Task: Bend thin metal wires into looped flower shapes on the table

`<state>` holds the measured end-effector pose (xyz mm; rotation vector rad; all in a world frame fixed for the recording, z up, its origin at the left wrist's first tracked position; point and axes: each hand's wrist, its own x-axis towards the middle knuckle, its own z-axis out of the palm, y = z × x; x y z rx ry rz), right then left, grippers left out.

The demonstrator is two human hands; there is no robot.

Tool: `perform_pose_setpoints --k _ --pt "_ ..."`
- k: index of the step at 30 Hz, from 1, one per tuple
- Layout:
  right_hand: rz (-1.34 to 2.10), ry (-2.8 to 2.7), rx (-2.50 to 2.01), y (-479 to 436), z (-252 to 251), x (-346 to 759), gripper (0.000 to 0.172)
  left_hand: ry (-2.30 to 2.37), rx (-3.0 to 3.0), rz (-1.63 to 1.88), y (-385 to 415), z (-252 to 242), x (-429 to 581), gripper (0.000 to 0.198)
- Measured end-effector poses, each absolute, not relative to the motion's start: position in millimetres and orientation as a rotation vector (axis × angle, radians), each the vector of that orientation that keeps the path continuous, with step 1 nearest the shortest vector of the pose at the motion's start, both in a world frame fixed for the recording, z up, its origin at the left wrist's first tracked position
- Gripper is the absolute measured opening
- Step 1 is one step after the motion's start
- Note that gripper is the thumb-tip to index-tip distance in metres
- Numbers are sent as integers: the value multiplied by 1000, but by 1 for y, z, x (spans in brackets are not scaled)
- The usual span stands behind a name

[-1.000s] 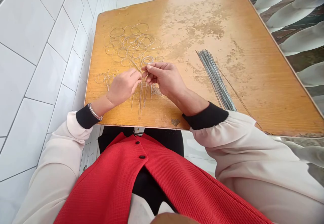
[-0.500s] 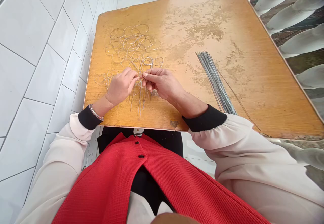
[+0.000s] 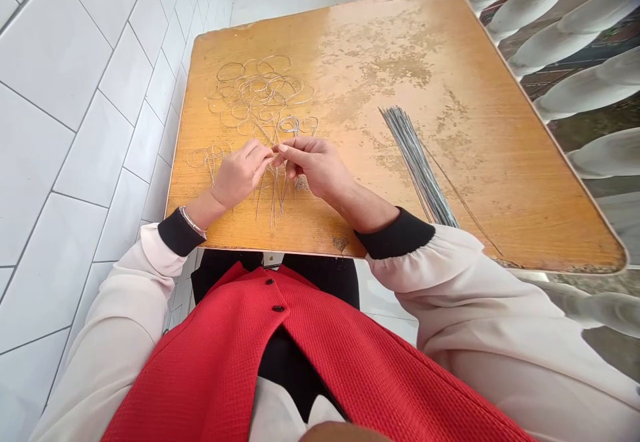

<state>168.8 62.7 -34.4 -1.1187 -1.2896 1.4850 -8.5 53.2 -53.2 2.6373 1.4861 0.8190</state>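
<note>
My left hand [image 3: 240, 174] and my right hand [image 3: 315, 165] meet fingertip to fingertip over the near left part of a worn wooden table [image 3: 490, 162]. Both pinch a thin wire piece [image 3: 277, 151] between thumb and fingers. Under the hands lie several looped wires with straight stems [image 3: 275, 195]. Beyond them a heap of bent wire loops [image 3: 257, 92] spreads over the table's far left. A few more looped pieces [image 3: 207, 155] lie left of my left hand.
A bundle of straight grey wires [image 3: 417, 162] lies right of my right forearm, with one loose wire [image 3: 465, 205] beside it. White tiled floor [image 3: 75, 115] runs along the left. A pale balustrade [image 3: 575, 35] stands beyond the table's right edge.
The hands have stayed pinched together on the wire, shifting only slightly. The view has tilted a little, so the table sits a bit lower and to the left.
</note>
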Motion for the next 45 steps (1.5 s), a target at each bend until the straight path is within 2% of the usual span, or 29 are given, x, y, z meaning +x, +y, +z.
perform_pose_setpoints --k 5,9,12,17,32,42,45 --pt "1454 -1287 -1126 64 -36 168 28 1434 2592 905 53 -52 -12 28" --pt "1501 -1279 -1127 65 -38 169 30 1397 2629 1026 67 -56 -22 73" --pt "1521 -1291 -1122 65 -40 171 29 1263 2706 935 78 -63 -28 86" --pt "1520 -1316 -1108 65 -43 171 24 1165 2649 865 77 -66 -28 77" --pt "1612 -1237 -1065 65 -46 172 31 1180 2396 927 69 -63 -23 61" --pt "1722 -1143 -1002 67 -44 172 14 1191 2427 928 67 -70 -20 51" --pt "1724 -1150 -1009 67 -44 173 13 1146 2439 946 70 -73 -21 58"
